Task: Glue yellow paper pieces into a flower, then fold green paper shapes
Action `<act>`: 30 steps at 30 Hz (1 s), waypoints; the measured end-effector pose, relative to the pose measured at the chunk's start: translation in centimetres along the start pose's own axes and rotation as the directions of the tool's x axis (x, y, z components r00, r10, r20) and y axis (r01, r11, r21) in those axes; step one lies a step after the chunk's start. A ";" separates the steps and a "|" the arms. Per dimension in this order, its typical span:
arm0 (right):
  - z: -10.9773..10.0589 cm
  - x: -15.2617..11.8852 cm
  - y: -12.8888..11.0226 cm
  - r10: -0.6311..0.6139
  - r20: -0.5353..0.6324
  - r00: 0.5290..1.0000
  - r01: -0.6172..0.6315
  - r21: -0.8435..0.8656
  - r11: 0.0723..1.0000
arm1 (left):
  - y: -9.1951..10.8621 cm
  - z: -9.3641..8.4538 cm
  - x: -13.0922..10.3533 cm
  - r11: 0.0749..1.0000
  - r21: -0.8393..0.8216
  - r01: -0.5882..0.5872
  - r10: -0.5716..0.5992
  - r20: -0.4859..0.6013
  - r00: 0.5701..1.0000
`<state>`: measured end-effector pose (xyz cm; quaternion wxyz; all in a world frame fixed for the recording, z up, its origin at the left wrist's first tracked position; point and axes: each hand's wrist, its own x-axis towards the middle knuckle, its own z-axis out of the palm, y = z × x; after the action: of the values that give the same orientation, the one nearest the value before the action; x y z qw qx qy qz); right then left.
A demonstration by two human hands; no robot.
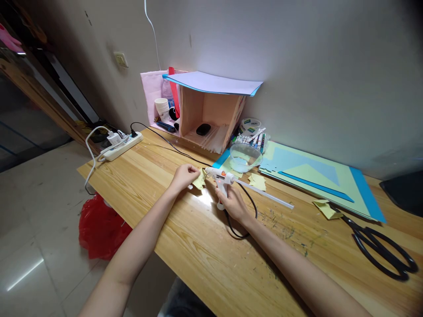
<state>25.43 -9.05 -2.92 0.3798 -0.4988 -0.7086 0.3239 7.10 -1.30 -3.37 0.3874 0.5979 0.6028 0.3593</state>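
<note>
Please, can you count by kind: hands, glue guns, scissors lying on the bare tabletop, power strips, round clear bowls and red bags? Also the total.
Hands (left hand, right hand): 2
Glue gun: 1
Scissors: 1
Power strip: 1
Clear bowl: 1
Red bag: 1
Total: 7

One bowl (234, 164). Left of it: one power strip (121, 148), one bottle (167, 90), one stack of cups (162, 108). In front: one glue gun (222, 179). Right: one pair of scissors (380, 251). Behind: several markers (257, 140), too jumbled to count surely.
</note>
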 end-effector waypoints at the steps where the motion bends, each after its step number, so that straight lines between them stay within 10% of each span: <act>1: 0.0 0.0 -0.1 0.000 0.002 1.000 0.000 -0.003 1.000 | 0.0 0.0 0.0 1.000 0.004 -0.004 0.004 0.000 1.000; 30: 0.0 0.0 0.2 0.029 0.001 1.000 -0.029 -0.005 1.000 | 0.3 -0.6 -0.2 0.995 0.052 -0.080 0.083 -0.062 0.995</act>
<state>25.51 -9.03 -3.10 0.3733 -0.5100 -0.7023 0.3277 6.74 -1.45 -2.82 0.3380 0.6195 0.5988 0.3786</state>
